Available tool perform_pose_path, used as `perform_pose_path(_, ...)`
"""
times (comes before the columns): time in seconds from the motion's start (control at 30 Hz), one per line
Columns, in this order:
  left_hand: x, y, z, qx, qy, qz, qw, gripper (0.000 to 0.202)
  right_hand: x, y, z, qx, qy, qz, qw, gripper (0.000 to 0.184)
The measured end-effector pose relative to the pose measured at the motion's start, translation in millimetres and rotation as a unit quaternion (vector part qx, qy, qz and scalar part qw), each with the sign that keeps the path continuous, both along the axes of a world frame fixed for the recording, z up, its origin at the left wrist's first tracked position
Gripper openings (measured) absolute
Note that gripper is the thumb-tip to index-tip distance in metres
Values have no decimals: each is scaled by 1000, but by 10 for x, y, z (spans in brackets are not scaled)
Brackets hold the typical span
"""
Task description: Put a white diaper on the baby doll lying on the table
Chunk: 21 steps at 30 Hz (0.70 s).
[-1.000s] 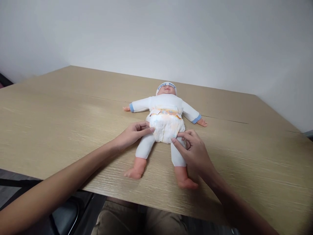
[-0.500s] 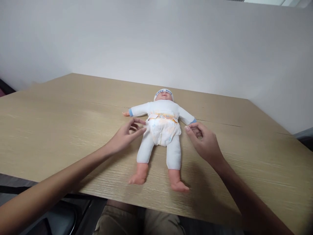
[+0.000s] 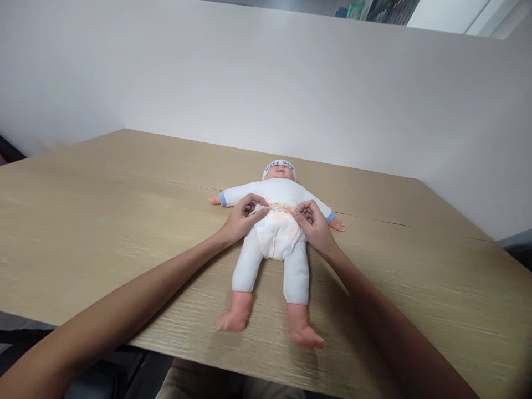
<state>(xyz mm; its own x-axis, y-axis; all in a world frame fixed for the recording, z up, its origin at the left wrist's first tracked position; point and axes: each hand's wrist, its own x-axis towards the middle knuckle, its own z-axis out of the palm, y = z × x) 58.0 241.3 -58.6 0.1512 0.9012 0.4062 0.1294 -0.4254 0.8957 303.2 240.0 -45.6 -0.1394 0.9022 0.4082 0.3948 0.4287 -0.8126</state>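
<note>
A baby doll (image 3: 284, 191) in a white suit and cap lies on its back, feet toward me and arms spread. Around its hips is a white diaper (image 3: 276, 238) with an orange patterned waistband. My left hand (image 3: 247, 217) pinches at the left end of that waistband, thumb and fingers closed on the diaper's edge. On the other side my right hand (image 3: 312, 221) is closed on the waistband's right end. The fingers partly cover both side tabs of the diaper.
The doll lies on a wide wooden table (image 3: 124, 233) with a thin seam across it. A pale partition wall (image 3: 249, 83) stands along the far side. My lap and the table's front edge are at the bottom.
Both hands have moved inward from beside the doll's hips onto the diaper's waistband and closed there. The camera view has tilted slightly upward.
</note>
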Motion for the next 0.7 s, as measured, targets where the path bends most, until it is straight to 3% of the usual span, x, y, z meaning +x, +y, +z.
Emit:
perform_pose_path(0.13,-52,31,-26,-31,-54,3,998,40,100,54,-34,4,6,-12,1000,47)
perform_pose_path(0.23,-227,89,-35,-32,-59,44,997,47,286,86,-38,26,-4,-67,997,42)
perform_pose_path(0.3,-417,151,-37,25,17,111,993,42,444,104,-43,55,-19,-126,990,37)
perform_pose_path(0.37,-613,225,-40,96,124,172,973,39,590,129,-54,87,-44,-174,980,32)
perform_pose_path(0.47,-772,319,-47,117,242,191,944,49,699,187,-94,105,-151,-184,966,41)
perform_pose_path(0.57,-674,362,-26,42,323,192,926,60,617,270,-152,72,-240,-168,953,52)
perform_pose_path(0.7,-355,312,124,-24,378,213,901,53,348,338,-148,34,-227,-195,953,39)
